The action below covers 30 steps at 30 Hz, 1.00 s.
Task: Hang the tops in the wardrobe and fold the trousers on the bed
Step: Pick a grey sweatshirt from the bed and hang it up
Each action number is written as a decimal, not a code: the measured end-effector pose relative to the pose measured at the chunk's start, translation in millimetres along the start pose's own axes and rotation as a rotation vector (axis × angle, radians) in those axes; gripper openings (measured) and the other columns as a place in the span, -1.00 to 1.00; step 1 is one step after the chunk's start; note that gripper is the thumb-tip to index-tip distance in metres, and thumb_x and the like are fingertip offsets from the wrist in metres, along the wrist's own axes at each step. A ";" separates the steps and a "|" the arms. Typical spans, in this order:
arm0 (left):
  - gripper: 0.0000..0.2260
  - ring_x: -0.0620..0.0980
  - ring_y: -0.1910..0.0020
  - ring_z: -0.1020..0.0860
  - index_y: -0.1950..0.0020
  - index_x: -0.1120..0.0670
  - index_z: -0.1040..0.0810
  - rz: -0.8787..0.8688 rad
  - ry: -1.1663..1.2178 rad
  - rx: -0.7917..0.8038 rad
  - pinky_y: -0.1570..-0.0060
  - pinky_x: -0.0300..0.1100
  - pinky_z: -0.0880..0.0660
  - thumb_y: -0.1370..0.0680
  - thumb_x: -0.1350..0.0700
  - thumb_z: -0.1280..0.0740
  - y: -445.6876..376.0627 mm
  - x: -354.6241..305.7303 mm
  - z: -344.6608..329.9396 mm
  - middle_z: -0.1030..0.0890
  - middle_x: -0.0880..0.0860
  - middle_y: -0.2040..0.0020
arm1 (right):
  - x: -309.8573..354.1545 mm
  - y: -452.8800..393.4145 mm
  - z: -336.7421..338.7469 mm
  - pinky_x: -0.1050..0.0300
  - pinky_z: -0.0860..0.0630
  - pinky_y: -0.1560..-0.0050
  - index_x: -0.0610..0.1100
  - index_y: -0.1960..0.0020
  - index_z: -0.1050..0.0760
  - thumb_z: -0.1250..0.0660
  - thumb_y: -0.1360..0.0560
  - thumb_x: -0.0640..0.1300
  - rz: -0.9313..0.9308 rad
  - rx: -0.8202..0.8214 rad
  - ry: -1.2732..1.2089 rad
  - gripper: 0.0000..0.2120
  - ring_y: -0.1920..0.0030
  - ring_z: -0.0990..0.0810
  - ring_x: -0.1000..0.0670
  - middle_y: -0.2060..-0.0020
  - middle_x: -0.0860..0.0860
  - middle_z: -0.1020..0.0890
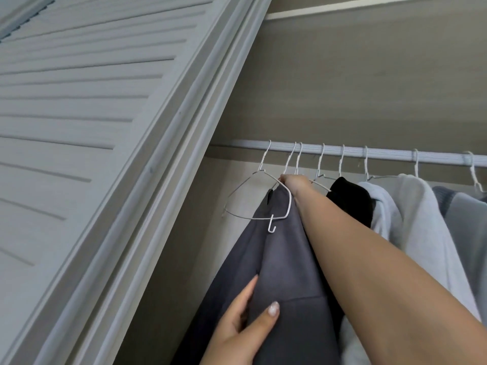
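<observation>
Two hands (both gripping) on grey top

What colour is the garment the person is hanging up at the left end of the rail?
Plain dark grey garment, seen in the head view.

dark grey top: smooth matt cloth | hanger: thin white-coated wire | rail: white, finely ribbed | louvred door: matt painted slats | wardrobe back wall: matt beige wood-grain

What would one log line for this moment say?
right hand: grips white hanger | left hand: holds grey top | rail: hanger hooked
</observation>
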<state>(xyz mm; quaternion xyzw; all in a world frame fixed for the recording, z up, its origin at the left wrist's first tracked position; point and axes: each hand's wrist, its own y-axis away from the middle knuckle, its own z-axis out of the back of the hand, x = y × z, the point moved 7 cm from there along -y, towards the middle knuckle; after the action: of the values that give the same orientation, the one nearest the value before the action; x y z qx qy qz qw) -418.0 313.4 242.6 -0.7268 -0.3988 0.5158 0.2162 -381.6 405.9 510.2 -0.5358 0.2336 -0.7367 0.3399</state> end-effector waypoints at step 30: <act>-0.60 -0.20 -0.26 -0.48 -0.36 -0.16 -0.43 0.165 -0.894 -0.864 -0.34 -0.06 -0.31 -0.52 -0.06 -0.35 459.9 -186.0 -33.2 -0.54 -0.12 -0.28 | -53.9 544.6 -44.6 0.02 -0.28 -0.40 0.10 -0.39 -0.33 -0.30 -0.53 -0.12 -0.079 0.838 -0.962 -0.55 -0.37 -0.34 0.12 -0.38 0.07 -0.38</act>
<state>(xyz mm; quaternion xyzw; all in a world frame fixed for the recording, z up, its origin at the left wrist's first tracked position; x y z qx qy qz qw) -251.1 -103.2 28.7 -0.4908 -0.5657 0.5773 -0.3254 -277.0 86.2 76.2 -0.6366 -0.2729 -0.4545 0.5600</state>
